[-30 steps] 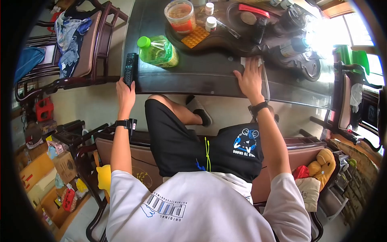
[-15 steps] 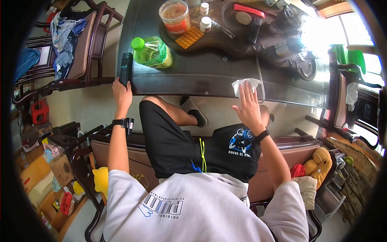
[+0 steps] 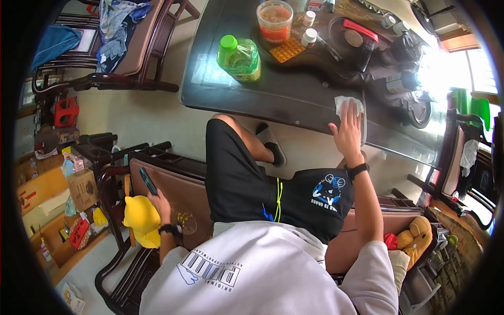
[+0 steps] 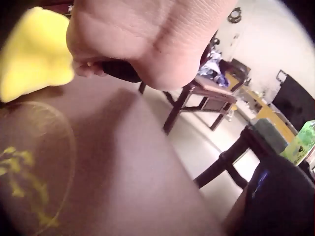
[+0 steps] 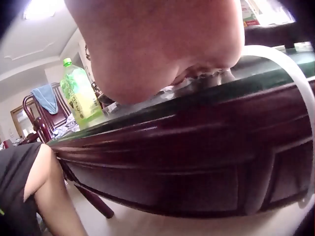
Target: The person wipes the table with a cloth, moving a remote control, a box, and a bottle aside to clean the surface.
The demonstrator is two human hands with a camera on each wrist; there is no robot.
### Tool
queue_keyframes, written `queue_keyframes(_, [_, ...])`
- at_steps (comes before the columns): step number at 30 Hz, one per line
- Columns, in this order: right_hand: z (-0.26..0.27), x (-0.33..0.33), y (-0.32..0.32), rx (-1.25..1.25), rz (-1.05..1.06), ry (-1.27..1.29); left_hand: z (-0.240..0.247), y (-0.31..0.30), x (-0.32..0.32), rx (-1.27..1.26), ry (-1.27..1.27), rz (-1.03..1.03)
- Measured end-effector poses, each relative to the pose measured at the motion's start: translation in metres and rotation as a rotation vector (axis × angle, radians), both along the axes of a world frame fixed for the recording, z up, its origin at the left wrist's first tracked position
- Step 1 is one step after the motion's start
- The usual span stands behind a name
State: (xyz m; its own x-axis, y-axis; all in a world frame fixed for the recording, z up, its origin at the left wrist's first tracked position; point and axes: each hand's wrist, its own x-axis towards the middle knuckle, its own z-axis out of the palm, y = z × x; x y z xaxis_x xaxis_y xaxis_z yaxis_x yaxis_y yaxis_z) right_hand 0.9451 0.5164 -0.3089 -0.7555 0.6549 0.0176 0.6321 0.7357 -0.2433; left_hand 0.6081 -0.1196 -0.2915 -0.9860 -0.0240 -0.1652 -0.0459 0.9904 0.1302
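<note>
My left hand (image 3: 161, 206) grips a black remote control (image 3: 148, 181) over the brown bench seat (image 3: 178, 181), beside a yellow plush toy (image 3: 142, 220). In the left wrist view the palm hides most of the remote, and only a dark end (image 4: 122, 71) shows. Straight-fingered, my right hand (image 3: 347, 135) rests on a crumpled white tissue (image 3: 342, 102) near the front edge of the dark table (image 3: 283, 102). A pale tube (image 3: 363, 123) hangs over the edge beside that hand. Left of it on the tabletop stands a green-capped bottle (image 3: 239, 60).
Behind the bottle are a plastic tub (image 3: 274, 23), an orange blister pack (image 3: 287, 50) and small white pill bottles (image 3: 309, 38). A carved tray (image 3: 336, 68) holds a red packet (image 3: 360, 30). To the left stands a wooden chair (image 3: 142, 58) with clothes on it.
My left hand has taken the remote off the table's left corner and down to the bench seat. The right hand has drawn the tissue toward the table's front edge.
</note>
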Motion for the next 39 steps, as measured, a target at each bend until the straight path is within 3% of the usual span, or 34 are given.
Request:
queue_keyframes(2, [0.0, -0.007, 0.008, 0.044, -0.03, -0.012, -0.055, -0.069, 0.049, -0.02, 0.102, -0.015])
queue_keyframes(4, [-0.002, -0.011, 0.017, 0.069, -0.031, -0.01, -0.032, -0.044, 0.094, 0.079, -0.112, 0.202])
queue_keyframes(7, [-0.008, -0.017, 0.029, 0.142, -0.041, 0.018, -0.042, -0.042, 0.129, 0.012, -0.232, 0.351])
queue_keyframes(11, [-0.019, -0.037, 0.04, 0.153, -0.121, 0.068, -0.047, -0.043, 0.136, -0.166, -0.232, 0.543])
queue_keyframes(15, [-0.028, -0.066, 0.029, 0.144, -0.256, -0.016, -0.039, -0.035, 0.101, -0.313, -0.039, 0.684])
queue_keyframes(16, [-0.025, -0.069, 0.021, 0.142, -0.262, -0.019, -0.037, -0.035, 0.086, -0.245, 0.026, 0.636])
queue_keyframes(18, [-0.013, -0.073, 0.007, 0.102, -0.115, 0.081, -0.041, -0.043, 0.038, 0.111, 0.162, 0.272])
queue_keyframes(20, [-0.016, -0.068, -0.006, 0.123, -0.074, 0.072, -0.019, 0.017, -0.002, 0.371, 0.205, 0.144])
queue_keyframes(24, [-0.007, -0.056, -0.039, 0.075, 0.011, 0.047, 0.027, 0.165, -0.066, 0.727, 0.044, -0.089])
queue_keyframes(27, [0.009, -0.035, -0.057, -0.043, 0.104, -0.024, 0.085, 0.292, -0.066, 0.87, -0.051, -0.304])
queue_keyframes(30, [0.025, -0.008, -0.058, -0.104, 0.155, -0.084, 0.1, 0.373, -0.065, 1.058, -0.106, -0.641])
queue_keyframes(34, [0.024, 0.024, -0.038, -0.068, 0.062, -0.128, 0.106, 0.435, -0.059, 0.912, -0.114, -0.932])
queue_keyframes(39, [0.009, 0.019, 0.003, 0.029, -0.058, -0.035, 0.065, 0.466, -0.067, 0.991, -0.168, -1.012])
